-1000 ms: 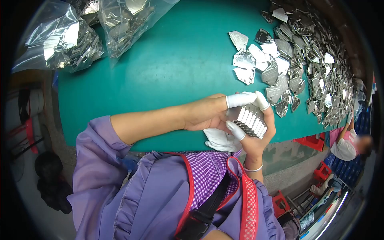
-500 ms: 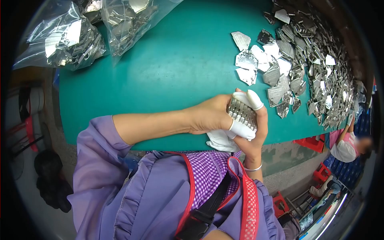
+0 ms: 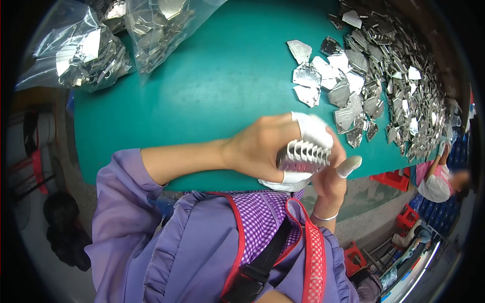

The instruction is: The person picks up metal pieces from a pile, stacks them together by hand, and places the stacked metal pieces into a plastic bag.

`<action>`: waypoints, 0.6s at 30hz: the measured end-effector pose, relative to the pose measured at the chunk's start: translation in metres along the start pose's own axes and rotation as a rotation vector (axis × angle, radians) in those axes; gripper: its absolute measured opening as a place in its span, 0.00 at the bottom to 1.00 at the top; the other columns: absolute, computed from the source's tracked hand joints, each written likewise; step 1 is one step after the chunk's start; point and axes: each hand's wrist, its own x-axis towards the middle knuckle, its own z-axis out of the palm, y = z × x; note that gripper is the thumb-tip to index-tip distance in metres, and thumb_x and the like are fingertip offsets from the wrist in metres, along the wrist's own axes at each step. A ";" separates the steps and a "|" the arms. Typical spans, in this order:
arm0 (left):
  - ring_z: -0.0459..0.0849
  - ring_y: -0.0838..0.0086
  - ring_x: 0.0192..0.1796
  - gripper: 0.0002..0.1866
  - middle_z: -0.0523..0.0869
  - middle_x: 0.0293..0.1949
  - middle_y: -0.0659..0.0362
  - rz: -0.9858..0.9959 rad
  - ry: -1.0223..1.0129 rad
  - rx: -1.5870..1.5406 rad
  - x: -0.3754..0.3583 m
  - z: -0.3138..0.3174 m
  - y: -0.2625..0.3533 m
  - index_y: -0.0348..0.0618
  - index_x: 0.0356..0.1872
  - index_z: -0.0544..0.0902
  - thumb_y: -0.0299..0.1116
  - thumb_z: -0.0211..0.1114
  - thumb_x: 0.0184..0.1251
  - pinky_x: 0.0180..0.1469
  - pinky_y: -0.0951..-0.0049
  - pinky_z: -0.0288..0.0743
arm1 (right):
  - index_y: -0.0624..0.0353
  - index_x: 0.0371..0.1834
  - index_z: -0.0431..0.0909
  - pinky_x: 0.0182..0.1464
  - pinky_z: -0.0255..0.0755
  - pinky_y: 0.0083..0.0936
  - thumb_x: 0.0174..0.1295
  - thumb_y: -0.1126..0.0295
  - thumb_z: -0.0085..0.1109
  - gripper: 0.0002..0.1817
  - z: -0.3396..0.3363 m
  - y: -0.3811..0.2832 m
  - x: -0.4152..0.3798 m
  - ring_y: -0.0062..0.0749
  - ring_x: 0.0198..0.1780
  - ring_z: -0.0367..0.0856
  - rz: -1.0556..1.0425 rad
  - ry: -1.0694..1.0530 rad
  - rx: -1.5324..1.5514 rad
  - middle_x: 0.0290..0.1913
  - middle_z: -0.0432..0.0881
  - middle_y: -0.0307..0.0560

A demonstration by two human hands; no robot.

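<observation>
My left hand (image 3: 262, 146) grips a stack of several thin shiny metal plates (image 3: 303, 155) held on edge, white finger cots on its fingertips. My right hand (image 3: 331, 177) sits under and beside the stack, its cot-covered thumb lifted off to the right, the palm still against the plates. Both hands hover over the near edge of the green table (image 3: 212, 91). A white cloth or glove (image 3: 283, 184) lies on the table edge just below the hands.
A big heap of loose metal plates (image 3: 389, 76) covers the table's right side. Two clear plastic bags of the same plates (image 3: 91, 45) lie at the far left. Another person in pink (image 3: 437, 177) sits beyond the table's right end near red stools.
The stack has turned in my hands, its notched edges now facing up. My right thumb has come off the stack and points right; my left hand has closed over more of it.
</observation>
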 end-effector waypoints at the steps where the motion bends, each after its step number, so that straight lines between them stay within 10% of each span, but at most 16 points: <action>1: 0.82 0.57 0.47 0.33 0.81 0.46 0.52 0.185 -0.023 0.128 -0.001 0.000 -0.003 0.43 0.54 0.75 0.29 0.74 0.39 0.50 0.64 0.77 | 0.72 0.66 0.55 0.62 0.67 0.31 0.40 0.27 0.59 0.63 -0.003 0.003 -0.004 0.37 0.60 0.72 0.063 -0.099 0.049 0.60 0.70 0.56; 5: 0.79 0.55 0.54 0.29 0.77 0.54 0.50 0.282 -0.158 0.123 0.002 0.003 0.000 0.54 0.57 0.76 0.29 0.67 0.48 0.52 0.58 0.76 | 0.64 0.51 0.72 0.51 0.75 0.27 0.37 0.68 0.77 0.34 -0.006 0.015 -0.007 0.27 0.47 0.80 -0.043 -0.163 -0.070 0.44 0.81 0.43; 9: 0.66 0.56 0.67 0.45 0.73 0.60 0.56 0.206 -0.246 0.402 0.010 -0.005 0.008 0.68 0.67 0.65 0.39 0.73 0.41 0.67 0.44 0.55 | 0.65 0.52 0.71 0.49 0.76 0.25 0.31 0.74 0.79 0.38 0.007 0.007 -0.006 0.27 0.45 0.81 -0.042 -0.103 -0.132 0.44 0.80 0.44; 11: 0.67 0.52 0.67 0.41 0.69 0.63 0.54 0.168 -0.333 0.478 0.024 -0.022 0.021 0.58 0.61 0.73 0.50 0.76 0.39 0.66 0.40 0.54 | 0.66 0.53 0.69 0.50 0.76 0.25 0.34 0.74 0.79 0.39 0.010 0.008 0.001 0.30 0.46 0.81 -0.182 -0.106 -0.201 0.47 0.79 0.48; 15: 0.80 0.59 0.50 0.46 0.80 0.49 0.47 0.259 0.037 0.701 0.038 -0.086 0.066 0.33 0.55 0.73 0.44 0.84 0.31 0.52 0.62 0.74 | 0.65 0.57 0.64 0.51 0.80 0.37 0.36 0.81 0.75 0.40 0.011 -0.001 0.010 0.43 0.52 0.80 -0.193 -0.131 -0.150 0.52 0.77 0.56; 18: 0.82 0.73 0.32 0.38 0.83 0.30 0.51 0.329 0.483 1.025 0.044 -0.133 0.097 0.30 0.59 0.69 0.35 0.77 0.47 0.36 0.77 0.75 | 0.64 0.57 0.64 0.50 0.80 0.37 0.37 0.83 0.73 0.39 0.011 -0.010 0.017 0.44 0.52 0.80 -0.118 -0.084 -0.122 0.52 0.77 0.55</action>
